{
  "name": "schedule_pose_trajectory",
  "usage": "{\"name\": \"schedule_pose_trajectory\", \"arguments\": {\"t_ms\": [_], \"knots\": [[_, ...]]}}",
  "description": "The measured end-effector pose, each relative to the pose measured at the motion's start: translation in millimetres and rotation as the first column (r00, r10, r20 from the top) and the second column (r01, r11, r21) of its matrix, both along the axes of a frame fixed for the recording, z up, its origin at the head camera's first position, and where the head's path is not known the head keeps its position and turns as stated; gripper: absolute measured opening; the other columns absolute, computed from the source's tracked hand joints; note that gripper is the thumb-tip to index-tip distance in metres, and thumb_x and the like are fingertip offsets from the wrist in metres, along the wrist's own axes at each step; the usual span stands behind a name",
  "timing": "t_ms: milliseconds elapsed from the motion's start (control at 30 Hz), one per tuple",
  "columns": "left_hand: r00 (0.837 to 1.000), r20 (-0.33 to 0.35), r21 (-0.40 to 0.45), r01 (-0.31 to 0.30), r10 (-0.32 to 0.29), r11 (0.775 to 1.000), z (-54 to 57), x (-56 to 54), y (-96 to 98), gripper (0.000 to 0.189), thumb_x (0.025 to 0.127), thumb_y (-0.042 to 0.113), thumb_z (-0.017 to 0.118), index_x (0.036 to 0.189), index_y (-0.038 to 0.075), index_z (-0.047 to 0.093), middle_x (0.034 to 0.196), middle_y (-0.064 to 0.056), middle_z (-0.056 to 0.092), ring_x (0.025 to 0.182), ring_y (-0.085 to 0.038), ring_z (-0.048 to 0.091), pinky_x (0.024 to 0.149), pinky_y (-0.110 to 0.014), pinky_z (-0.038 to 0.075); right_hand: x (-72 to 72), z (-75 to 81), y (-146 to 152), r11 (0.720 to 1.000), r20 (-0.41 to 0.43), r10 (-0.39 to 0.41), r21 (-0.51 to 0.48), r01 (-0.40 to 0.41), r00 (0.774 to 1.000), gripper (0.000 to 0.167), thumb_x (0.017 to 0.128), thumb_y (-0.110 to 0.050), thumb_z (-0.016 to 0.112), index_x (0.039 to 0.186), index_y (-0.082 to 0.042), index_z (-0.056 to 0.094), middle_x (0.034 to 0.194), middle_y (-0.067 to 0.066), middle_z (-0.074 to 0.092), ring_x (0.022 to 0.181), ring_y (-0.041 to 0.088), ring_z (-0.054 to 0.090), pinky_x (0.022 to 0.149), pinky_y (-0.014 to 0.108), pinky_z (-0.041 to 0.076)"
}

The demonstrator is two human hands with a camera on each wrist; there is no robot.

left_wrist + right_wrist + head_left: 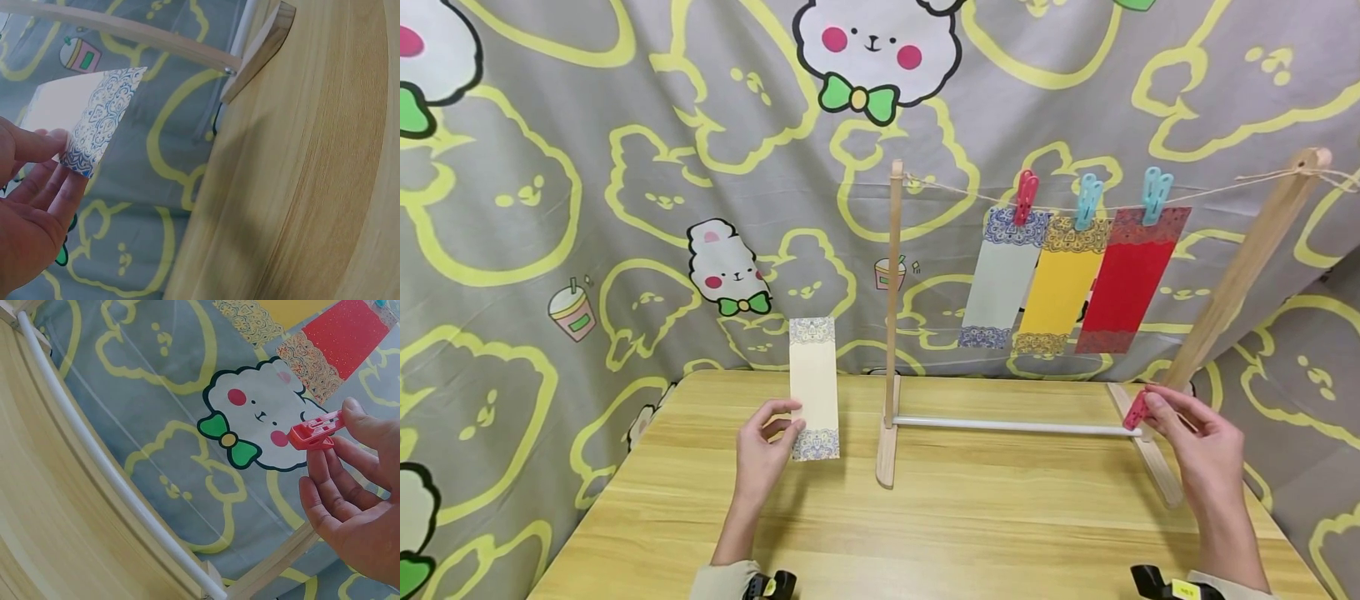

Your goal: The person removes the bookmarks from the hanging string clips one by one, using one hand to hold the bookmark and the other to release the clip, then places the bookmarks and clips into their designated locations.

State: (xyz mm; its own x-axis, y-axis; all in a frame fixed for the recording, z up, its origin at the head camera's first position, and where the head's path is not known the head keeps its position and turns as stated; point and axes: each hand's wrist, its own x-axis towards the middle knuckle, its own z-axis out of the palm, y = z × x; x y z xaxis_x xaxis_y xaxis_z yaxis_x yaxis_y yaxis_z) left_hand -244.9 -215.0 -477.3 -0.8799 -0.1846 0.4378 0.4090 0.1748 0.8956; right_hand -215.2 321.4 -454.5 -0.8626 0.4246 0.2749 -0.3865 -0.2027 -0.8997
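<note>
My left hand [767, 446] pinches a cream paper card [814, 375] with blue lace-pattern ends by its lower left edge, upright above the table. In the left wrist view the thumb lies on the face of the card [78, 119] and the fingers sit behind it. On the right, my right hand [1206, 442] holds a red clothespin [1137, 410] between thumb and fingers, near the rack's right post. The right wrist view shows this clothespin [312, 431] with its tip pointing away from the palm.
A wooden rack has a left post [894, 292], a right post [1247, 267], a white bar [1015, 426] and a string [1217, 192]. On the string hang a pale card [1002, 279], a yellow card [1060, 287] and a red card [1131, 283] under clothespins. Behind is a patterned curtain [647, 200].
</note>
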Motion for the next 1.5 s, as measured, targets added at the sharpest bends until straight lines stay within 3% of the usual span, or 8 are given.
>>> {"name": "schedule_pose_trajectory", "arguments": {"t_ms": [367, 633, 833, 1500], "knots": [[1.000, 0.020, -0.003, 0.001, -0.001, 1.000, -3.9, -2.1, -1.1, 0.026, 0.084, -0.019, 0.071, 0.105, -0.005, 0.072, 0.106, -0.023, 0.067, 0.075, -0.018, 0.068, 0.059, -0.020, 0.058, -1.2, -6.9, 2, 0.999, 0.040, 0.016, 0.049, -0.018, 0.999, 0.021, 0.093, 0.006, 0.070, 0.113, 0.005, 0.075, 0.097, -0.002, 0.077, 0.083, 0.006, 0.073, 0.076, 0.021, 0.058], [0.999, 0.032, -0.015, -0.008, 0.009, 1.000, -6.3, -4.0, -0.8, 0.025, 0.084, -0.019, 0.072, 0.104, -0.004, 0.073, 0.105, -0.022, 0.069, 0.074, -0.020, 0.068, 0.059, -0.020, 0.058, -2.3, -11.4, 4, 0.990, 0.060, 0.100, 0.098, -0.105, 0.993, 0.022, 0.094, 0.004, 0.069, 0.115, 0.002, 0.075, 0.099, -0.005, 0.076, 0.085, 0.005, 0.073, 0.076, 0.019, 0.058], [0.999, 0.038, -0.028, -0.019, 0.020, 0.999, -8.1, -3.4, -1.2, 0.025, 0.084, -0.018, 0.072, 0.105, -0.004, 0.073, 0.107, -0.022, 0.069, 0.074, -0.019, 0.068, 0.059, -0.018, 0.057, -2.3, -15.0, 4, 0.984, 0.102, 0.104, 0.137, -0.117, 0.989, 0.021, 0.095, 0.000, 0.071, 0.116, 0.000, 0.075, 0.097, -0.006, 0.077, 0.085, 0.004, 0.073, 0.076, 0.018, 0.058], [0.995, 0.074, -0.054, -0.066, 0.070, 0.996, -13.6, -4.7, -2.5, 0.025, 0.082, -0.020, 0.073, 0.103, -0.005, 0.072, 0.107, -0.023, 0.069, 0.072, -0.014, 0.069, 0.062, -0.017, 0.056, -6.0, -24.3, 10, 0.945, 0.243, 0.153, 0.249, -0.214, 0.958, 0.018, 0.096, -0.006, 0.072, 0.114, -0.005, 0.077, 0.095, -0.009, 0.076, 0.084, 0.004, 0.073, 0.077, 0.018, 0.057]]}}
